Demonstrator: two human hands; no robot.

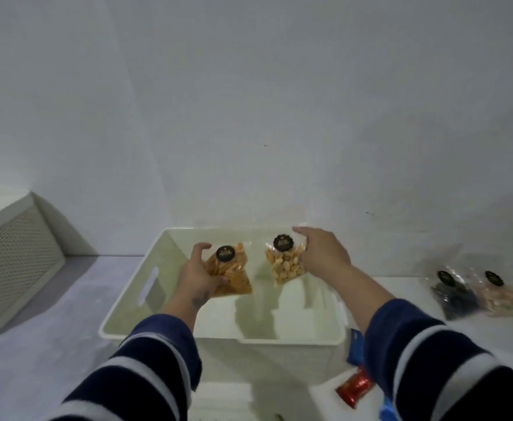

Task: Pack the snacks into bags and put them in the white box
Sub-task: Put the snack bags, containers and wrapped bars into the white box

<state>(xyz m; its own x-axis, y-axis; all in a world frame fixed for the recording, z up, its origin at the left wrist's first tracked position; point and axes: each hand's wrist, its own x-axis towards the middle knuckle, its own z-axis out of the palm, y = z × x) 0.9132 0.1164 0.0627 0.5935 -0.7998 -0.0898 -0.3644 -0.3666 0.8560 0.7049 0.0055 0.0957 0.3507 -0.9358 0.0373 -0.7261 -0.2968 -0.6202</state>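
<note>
- The left hand (199, 270) curls around a clear bag of orange stick snacks (230, 271), thumb spread at 12 o'clock, fingers clamped beneath.
- The right hand (322, 253) grips a crinkly clear bag of pale round snacks (284, 265) by its side, fingers partly hidden.
- Both bags carry round black labels and hang over the smooth white box (158, 275), inside its rim.
- At 3 o'clock, two more filled bags (480, 294) lie on the white table (36, 344).
- A shiny red packet (355, 387) lies at 5 o'clock.

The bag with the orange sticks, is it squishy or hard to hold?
The orange snack bag looks like thin clear plastic, so probably floppy and crinkly. The left hand holds it alone, so likely light. The sticks inside might snap if squeezed.
</note>
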